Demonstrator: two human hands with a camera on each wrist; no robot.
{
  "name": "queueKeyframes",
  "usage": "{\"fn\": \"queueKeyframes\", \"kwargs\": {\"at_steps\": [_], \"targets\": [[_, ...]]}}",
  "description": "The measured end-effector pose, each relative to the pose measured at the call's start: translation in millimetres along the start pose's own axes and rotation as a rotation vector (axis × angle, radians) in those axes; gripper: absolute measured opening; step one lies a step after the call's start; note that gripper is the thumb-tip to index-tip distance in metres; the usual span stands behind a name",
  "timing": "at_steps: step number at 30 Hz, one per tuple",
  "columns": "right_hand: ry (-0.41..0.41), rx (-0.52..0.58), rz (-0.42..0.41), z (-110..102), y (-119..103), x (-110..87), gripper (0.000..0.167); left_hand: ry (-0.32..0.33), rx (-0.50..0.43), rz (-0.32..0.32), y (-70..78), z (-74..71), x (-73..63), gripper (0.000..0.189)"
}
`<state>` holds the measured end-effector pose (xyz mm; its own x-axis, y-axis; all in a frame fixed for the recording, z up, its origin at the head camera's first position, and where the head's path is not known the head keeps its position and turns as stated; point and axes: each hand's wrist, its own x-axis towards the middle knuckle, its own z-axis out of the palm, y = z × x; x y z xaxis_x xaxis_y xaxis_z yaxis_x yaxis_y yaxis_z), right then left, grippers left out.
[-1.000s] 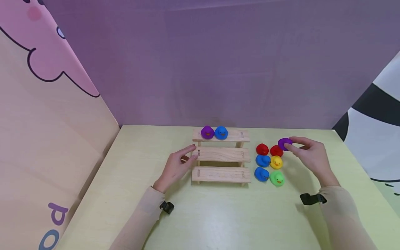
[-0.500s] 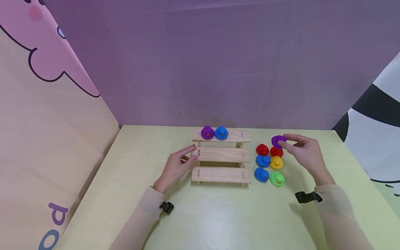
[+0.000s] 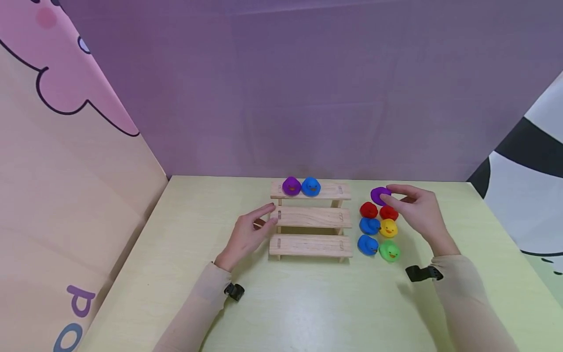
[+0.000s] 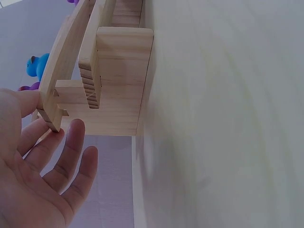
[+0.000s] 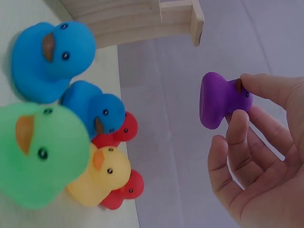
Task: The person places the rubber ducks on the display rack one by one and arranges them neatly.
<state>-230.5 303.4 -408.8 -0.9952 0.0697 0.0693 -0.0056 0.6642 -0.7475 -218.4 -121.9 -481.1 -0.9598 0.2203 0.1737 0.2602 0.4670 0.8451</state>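
Note:
My right hand (image 3: 417,210) pinches a purple rubber duck (image 5: 221,100) by its head, with the flat base turned away from the palm. It holds the duck up above the back of a cluster of ducks on the table. My left hand (image 3: 248,234) grips the left end of the middle step of a three-step wooden stand (image 3: 314,217), thumb and fingers at the plank's edges. On the top step, another purple duck (image 3: 292,186) sits side by side with a blue duck (image 3: 311,187). The middle and bottom steps carry no ducks.
Right of the stand, two red ducks (image 3: 368,210), two blue ducks (image 3: 368,245), a yellow duck (image 3: 389,228) and a green duck (image 3: 389,251) stand close together on the pale table (image 3: 281,308). A purple backdrop (image 3: 281,98) rises behind the table's far edge.
My right hand has moved left and slightly back with the purple duck, from beyond the right red duck to behind the red pair. The left hand has stayed at the stand.

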Motion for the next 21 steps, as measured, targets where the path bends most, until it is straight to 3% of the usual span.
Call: {"fn": "queueKeyframes", "kwargs": {"at_steps": [21], "targets": [[-0.011,0.052,-0.05,16,-29,6.6,0.061,0.002,-0.006,0.014,0.0,-0.2,-0.2,0.045]]}}
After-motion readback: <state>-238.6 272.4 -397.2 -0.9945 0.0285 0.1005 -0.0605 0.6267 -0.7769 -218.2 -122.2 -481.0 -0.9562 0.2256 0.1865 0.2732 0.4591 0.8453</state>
